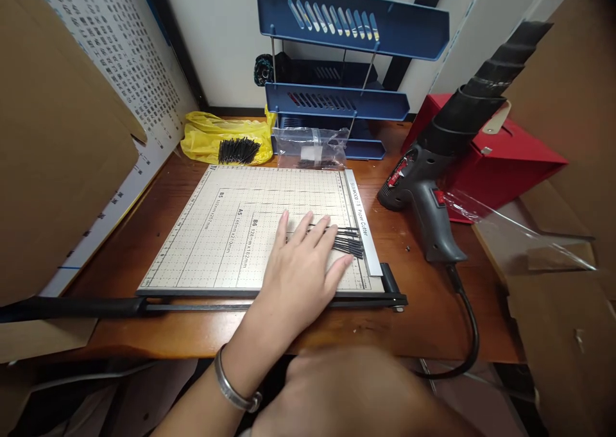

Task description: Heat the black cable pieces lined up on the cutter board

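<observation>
The person's left hand (301, 267) lies palm down, fingers spread wide, over the right half of the paper cutter's board (192, 231), gripping nothing. The black strips (349, 246) lie partly under its fingers, right ends close to the white guide strip (364, 225) at the board's right edge; contact there cannot be told. The right hand (332, 392) is a blur by the near edge of the table (418, 315), and what it holds, if anything, cannot be told.

The step in hand looks like settling the strips side by side; the next move seems to call for keeping them flat and level, fingers away from the blade arm (197, 307) along the board's near edge.

The wider room runs leftward over the printed grid. Rightward is tighter: a heat gun (433, 167) stands past the board's right edge, its cord (476, 328) dropping over the table's near edge. Beyond the far edge, 2 bags, a yellow bag (206, 138) and a clear bag (293, 145), lie before a blue rack (370, 106).
</observation>
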Demonstrator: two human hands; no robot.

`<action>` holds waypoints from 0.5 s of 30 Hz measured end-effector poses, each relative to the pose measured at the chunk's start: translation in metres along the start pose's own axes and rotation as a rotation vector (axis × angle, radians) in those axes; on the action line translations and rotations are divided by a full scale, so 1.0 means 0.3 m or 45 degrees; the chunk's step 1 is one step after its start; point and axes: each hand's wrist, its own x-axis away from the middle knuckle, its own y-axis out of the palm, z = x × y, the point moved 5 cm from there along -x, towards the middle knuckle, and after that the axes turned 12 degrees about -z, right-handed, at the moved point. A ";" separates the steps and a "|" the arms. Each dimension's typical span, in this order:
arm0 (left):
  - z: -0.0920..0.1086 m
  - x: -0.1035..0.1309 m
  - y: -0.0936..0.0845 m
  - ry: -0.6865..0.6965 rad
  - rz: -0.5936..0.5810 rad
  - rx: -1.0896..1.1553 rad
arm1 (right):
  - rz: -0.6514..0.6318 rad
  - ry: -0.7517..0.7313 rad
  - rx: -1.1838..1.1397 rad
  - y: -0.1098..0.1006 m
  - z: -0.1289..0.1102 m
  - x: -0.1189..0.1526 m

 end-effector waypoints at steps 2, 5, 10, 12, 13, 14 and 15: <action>0.020 -0.011 0.017 0.037 -0.034 -0.046 | -0.032 -0.027 0.005 -0.109 -0.063 0.065; 0.045 -0.015 0.026 0.087 -0.024 -0.053 | 0.161 0.085 0.150 -0.324 -0.096 0.128; 0.053 -0.010 0.020 0.067 -0.040 -0.062 | 0.793 0.723 0.642 -0.601 0.026 0.201; 0.054 -0.009 0.021 0.079 -0.032 -0.082 | 0.795 0.787 0.589 -0.620 0.087 0.212; 0.054 -0.008 0.021 0.082 -0.024 -0.089 | 0.791 0.797 0.553 -0.620 0.111 0.216; 0.053 -0.007 0.023 0.083 -0.019 -0.095 | 0.792 0.800 0.524 -0.615 0.130 0.220; 0.053 -0.006 0.024 0.083 -0.014 -0.099 | 0.795 0.800 0.508 -0.610 0.145 0.224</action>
